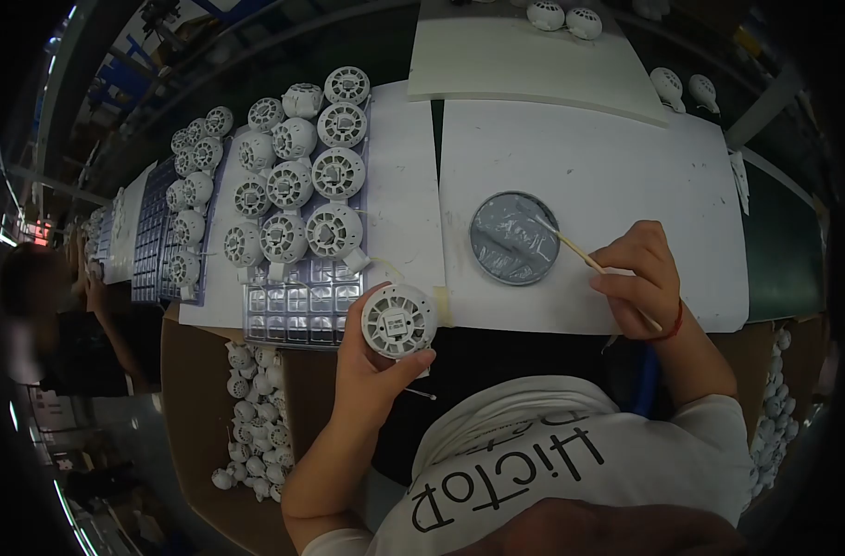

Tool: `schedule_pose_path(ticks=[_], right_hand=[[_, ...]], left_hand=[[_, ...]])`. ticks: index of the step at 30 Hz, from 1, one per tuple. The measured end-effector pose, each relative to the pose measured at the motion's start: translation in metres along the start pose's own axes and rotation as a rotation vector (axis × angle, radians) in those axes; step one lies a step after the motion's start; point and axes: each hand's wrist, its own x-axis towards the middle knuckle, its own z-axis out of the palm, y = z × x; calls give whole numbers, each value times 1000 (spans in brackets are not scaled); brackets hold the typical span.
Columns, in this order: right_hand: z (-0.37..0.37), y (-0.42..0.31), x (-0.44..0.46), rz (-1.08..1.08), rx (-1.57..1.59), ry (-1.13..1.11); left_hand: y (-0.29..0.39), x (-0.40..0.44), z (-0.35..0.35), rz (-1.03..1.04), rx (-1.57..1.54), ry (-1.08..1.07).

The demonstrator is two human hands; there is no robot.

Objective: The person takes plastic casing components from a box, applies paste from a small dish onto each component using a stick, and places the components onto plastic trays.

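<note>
My left hand (365, 371) is closed around a round white plastic housing (398, 322), its slotted face turned up with a square, printed piece in the middle. A short wire hangs below it. In my right hand (641, 278) is a thin wooden stick (580, 252), pinched between the fingers, its pale tip touching the grey paste (510, 243). That paste fills a shallow round dish (472, 243) lying on white paper. Several similar white housings (334, 230) stand in rows left of my hands, some showing a grey square at the centre.
Clear plastic trays (297, 301) lie under the rows of housings. A cardboard box (195, 408) full of white round parts (256, 417) stands below the table's left edge, and more are at right. A pale board (534, 56) lies at the back. A co-worker's arm (112, 324) is at far left.
</note>
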Motion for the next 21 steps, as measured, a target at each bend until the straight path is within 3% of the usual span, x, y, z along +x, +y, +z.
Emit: schedule_pose_path(ticks=[6, 15, 21], right_hand=[[13, -26, 15, -135, 177, 92], [27, -35, 18, -221, 225, 15], [25, -40, 17, -14, 492, -25]], left_hand=[[4, 12, 28, 21, 22, -178], [4, 7, 34, 37, -19, -147], [6, 6, 31, 21, 13, -141]])
